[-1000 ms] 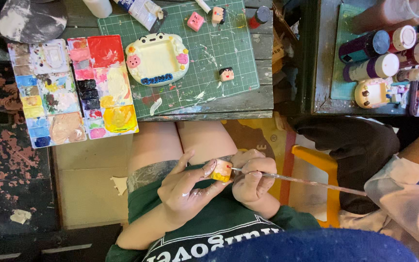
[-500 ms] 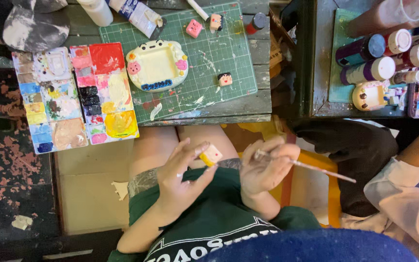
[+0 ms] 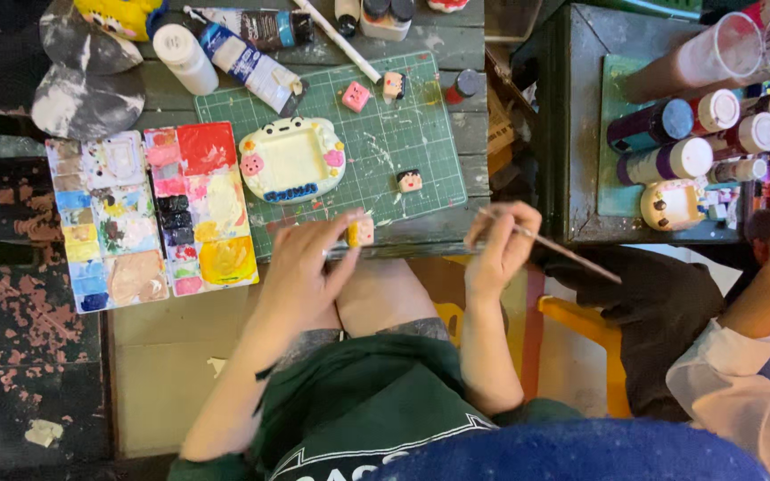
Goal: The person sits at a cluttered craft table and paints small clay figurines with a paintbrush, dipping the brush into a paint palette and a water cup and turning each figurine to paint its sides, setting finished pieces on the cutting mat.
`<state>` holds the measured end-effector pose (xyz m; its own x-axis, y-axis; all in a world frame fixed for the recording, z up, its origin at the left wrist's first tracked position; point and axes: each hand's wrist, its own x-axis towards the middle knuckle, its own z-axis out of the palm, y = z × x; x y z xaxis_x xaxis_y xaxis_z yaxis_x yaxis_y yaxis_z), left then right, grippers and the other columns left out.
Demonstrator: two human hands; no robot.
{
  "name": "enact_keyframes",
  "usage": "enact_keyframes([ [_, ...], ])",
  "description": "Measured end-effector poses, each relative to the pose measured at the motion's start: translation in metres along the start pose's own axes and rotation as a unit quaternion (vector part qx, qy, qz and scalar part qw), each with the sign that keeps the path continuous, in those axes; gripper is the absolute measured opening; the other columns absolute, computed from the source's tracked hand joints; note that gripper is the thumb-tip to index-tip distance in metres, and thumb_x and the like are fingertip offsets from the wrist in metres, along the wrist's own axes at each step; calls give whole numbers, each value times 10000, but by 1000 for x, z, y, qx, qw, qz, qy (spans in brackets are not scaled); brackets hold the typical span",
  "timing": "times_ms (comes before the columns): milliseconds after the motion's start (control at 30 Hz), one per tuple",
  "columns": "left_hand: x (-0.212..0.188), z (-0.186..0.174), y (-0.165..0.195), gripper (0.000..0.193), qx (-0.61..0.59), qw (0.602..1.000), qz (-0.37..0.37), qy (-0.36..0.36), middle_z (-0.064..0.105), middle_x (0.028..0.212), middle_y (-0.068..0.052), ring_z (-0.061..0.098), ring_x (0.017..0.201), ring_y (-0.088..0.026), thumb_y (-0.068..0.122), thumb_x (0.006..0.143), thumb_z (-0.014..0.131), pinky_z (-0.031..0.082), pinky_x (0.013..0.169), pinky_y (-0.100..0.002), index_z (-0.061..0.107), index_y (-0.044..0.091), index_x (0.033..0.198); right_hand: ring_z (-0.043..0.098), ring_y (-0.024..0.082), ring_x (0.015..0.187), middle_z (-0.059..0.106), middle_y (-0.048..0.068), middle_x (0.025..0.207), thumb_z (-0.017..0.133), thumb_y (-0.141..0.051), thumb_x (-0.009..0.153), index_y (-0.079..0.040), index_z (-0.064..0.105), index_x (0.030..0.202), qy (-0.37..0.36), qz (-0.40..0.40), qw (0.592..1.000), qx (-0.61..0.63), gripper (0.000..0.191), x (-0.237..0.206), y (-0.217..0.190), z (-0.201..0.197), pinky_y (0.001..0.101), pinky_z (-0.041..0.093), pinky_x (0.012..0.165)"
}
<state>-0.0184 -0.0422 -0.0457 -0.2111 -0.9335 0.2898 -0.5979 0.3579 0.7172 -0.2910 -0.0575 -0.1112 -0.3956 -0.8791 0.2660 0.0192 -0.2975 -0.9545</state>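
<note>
My left hand point(image 3: 300, 267) pinches a small yellow and pink clay block point(image 3: 361, 232) at the near edge of the green cutting mat point(image 3: 421, 151). To its right, my right hand point(image 3: 496, 249) grips a thin paintbrush point(image 3: 556, 251) whose handle points right and down. A cream clay tray with pink faces point(image 3: 292, 160) lies on the mat, with three small painted blocks nearby: a pink one point(image 3: 356, 96), a face block point(image 3: 393, 85) and a dark-haired face block point(image 3: 409, 182).
A paint palette point(image 3: 149, 214) smeared with many colours lies left of the mat. Paint tubes point(image 3: 247, 62) and a white bottle point(image 3: 184, 57) lie at the table's back. On a second table at right stand paint bottles point(image 3: 670, 160); another person's hand and sleeve point(image 3: 759, 294) reach in there.
Both hands have risen from my lap to the table edge. The left hand carried the small block up to the mat, and the right hand moved up with the brush.
</note>
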Motion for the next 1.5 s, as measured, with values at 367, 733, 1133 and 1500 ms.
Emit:
enact_keyframes([
  [367, 129, 52, -81, 407, 28, 985, 43, -167, 639, 1188, -87, 600, 1135, -316, 174, 852, 770, 472, 957, -440, 710, 155, 1254, 511, 75, 649, 578, 43, 860, 479, -139, 1128, -56, 503, 1127, -3, 36, 997, -63, 86, 22, 71, -4, 223, 437, 594],
  [733, 172, 82, -107, 524, 88, 961, 39, -259, 630, 1326, -60, 527, 1271, -285, 110, 761, 805, 377, 1066, -526, 708, 158, 1274, 507, 70, 668, 580, 39, 846, 487, -94, 1102, -41, 501, 1122, -31, 60, 997, -36, 59, 11, 68, -5, 220, 432, 615],
  [1133, 199, 83, -97, 427, 219, 971, 83, -51, 624, 1244, -87, 516, 1208, -281, 206, 707, 873, 391, 970, -467, 724, 116, 1097, 520, 74, 675, 584, 39, 844, 478, -90, 1102, -34, 499, 1129, -26, 53, 996, -63, 65, 5, 70, -6, 228, 442, 630],
  [1500, 95, 39, -3, 415, 1, 994, 57, 95, 711, 1100, -80, 658, 1064, -276, 184, 780, 844, 462, 983, -440, 706, 102, 1162, 571, 143, 713, 610, 114, 950, 495, -102, 1123, -63, 475, 1110, -4, 75, 992, 104, 46, 6, 13, 22, 254, 459, 650],
])
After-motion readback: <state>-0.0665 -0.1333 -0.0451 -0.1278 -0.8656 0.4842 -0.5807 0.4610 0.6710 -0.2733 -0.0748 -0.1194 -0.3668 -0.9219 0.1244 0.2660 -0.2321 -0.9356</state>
